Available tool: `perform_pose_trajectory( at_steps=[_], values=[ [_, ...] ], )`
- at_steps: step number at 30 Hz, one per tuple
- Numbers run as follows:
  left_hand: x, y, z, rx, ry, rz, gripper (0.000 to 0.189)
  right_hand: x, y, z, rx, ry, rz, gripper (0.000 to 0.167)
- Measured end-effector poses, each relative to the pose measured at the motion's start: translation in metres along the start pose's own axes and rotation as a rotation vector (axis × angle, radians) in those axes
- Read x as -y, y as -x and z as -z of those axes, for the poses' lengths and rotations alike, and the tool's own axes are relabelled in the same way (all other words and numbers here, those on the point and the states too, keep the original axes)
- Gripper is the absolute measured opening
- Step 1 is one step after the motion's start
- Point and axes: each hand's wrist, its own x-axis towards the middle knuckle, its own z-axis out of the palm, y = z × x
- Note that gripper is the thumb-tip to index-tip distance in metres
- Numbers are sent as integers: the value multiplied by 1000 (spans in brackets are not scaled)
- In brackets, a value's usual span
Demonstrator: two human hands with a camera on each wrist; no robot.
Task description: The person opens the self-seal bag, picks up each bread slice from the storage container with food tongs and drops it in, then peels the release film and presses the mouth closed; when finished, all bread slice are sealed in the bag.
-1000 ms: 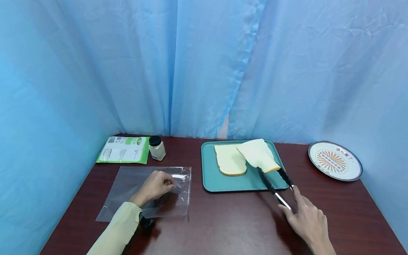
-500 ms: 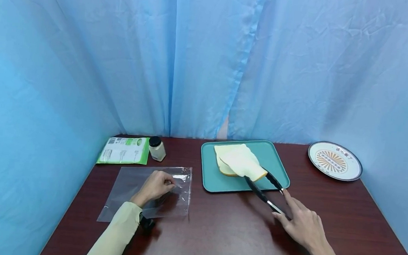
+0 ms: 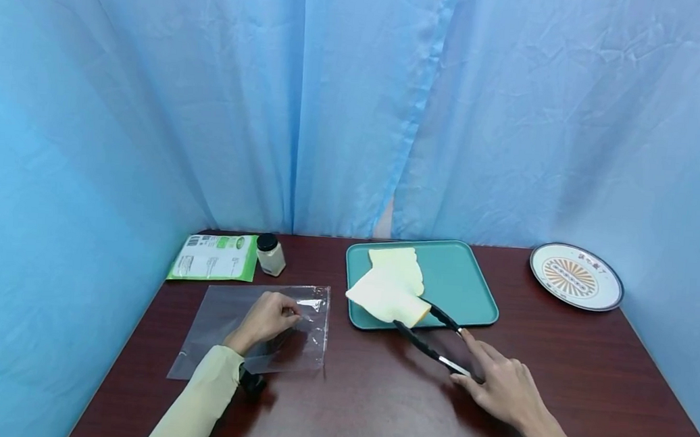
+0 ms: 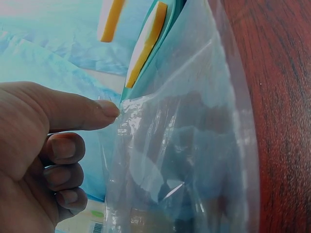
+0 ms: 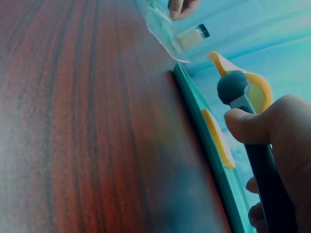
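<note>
My left hand [image 3: 265, 321] pinches the edge of a clear plastic bag [image 3: 217, 321], and in the left wrist view the bag's film [image 4: 194, 145] rises toward the fingertips. My right hand [image 3: 505, 390] grips black-tipped tongs [image 3: 419, 345] with metal arms. Between the tong tips is a slice of bread [image 3: 381, 292] with a golden crust, drooping over the front left of a teal tray [image 3: 464, 274]. A second bread slice [image 3: 402, 257] lies on the tray, partly covered by the held one in the head view. Its crust side [image 5: 218, 141] shows in the right wrist view.
At the back left lie a green and white packet [image 3: 213, 258] and a small jar [image 3: 271, 257] with a black lid. A round patterned plate [image 3: 576, 276] stands at the back right. Blue curtains [image 3: 357, 111] enclose the brown table [image 3: 361, 409].
My right hand has moved left with the tongs, carrying the bread slice across the tray from its right side to its front left. The left hand and the bag have stayed almost still.
</note>
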Motion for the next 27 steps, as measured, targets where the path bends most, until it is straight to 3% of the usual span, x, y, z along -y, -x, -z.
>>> perform_pose_trajectory(
  at_steps=[10, 18, 27],
  values=[
    [-2, 0, 0, 5, 7, 24, 6, 5, -5, -6, 17, -3, 125, 81],
    [-2, 0, 1, -2, 11, -5, 6, 9, -10, -11, 60, -8, 161, 84],
    [-2, 2, 2, -3, 29, 28, 6, 15, -15, -21, 73, -23, 194, 86]
  ],
)
